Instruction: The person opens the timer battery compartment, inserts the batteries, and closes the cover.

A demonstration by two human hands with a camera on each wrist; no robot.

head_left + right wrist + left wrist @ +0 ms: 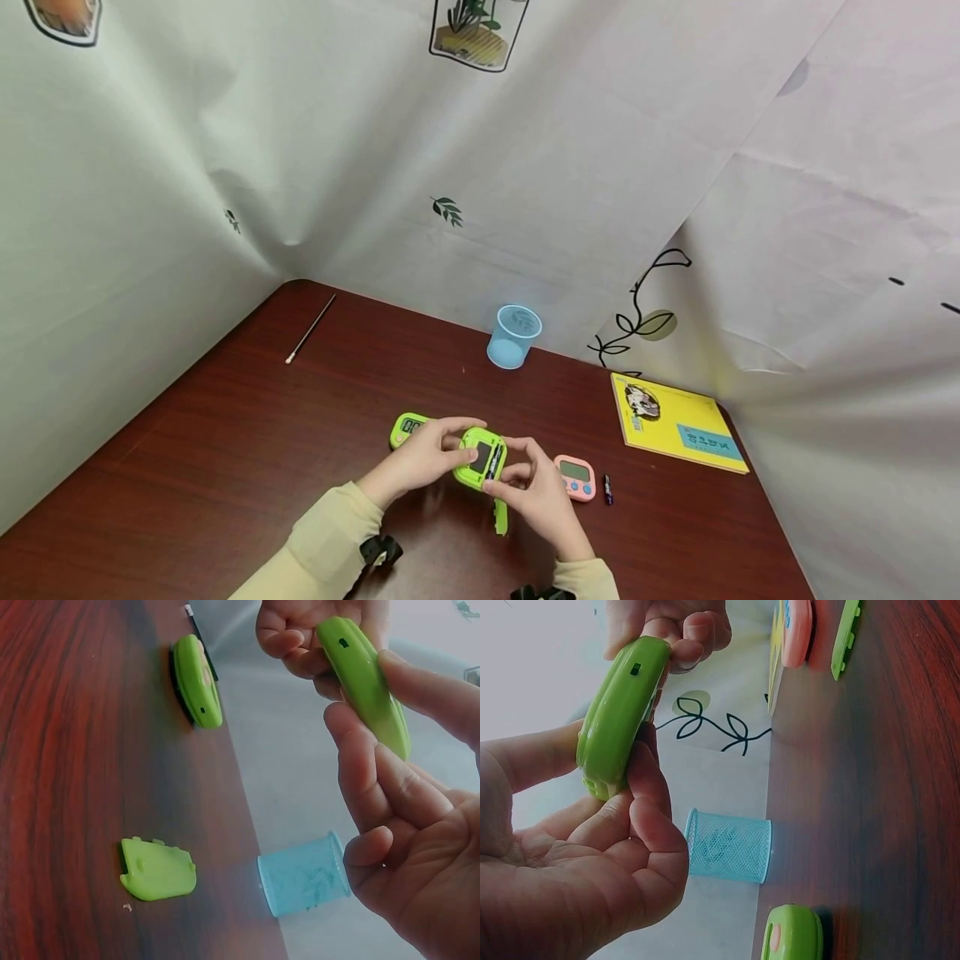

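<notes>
Both hands, the left hand point(420, 458) and right hand point(536, 492), pinch a green timer point(480, 458) between curled fingers, lifted off the table point(225, 433). Just below the grip lies a green cover point(500, 517); right of it, a pink timer point(576, 477); behind-left, a second green timer point(405, 428).

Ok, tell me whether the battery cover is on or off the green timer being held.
Off. The green timer shows an open back compartment, and a green cover lies apart on the table.
</notes>
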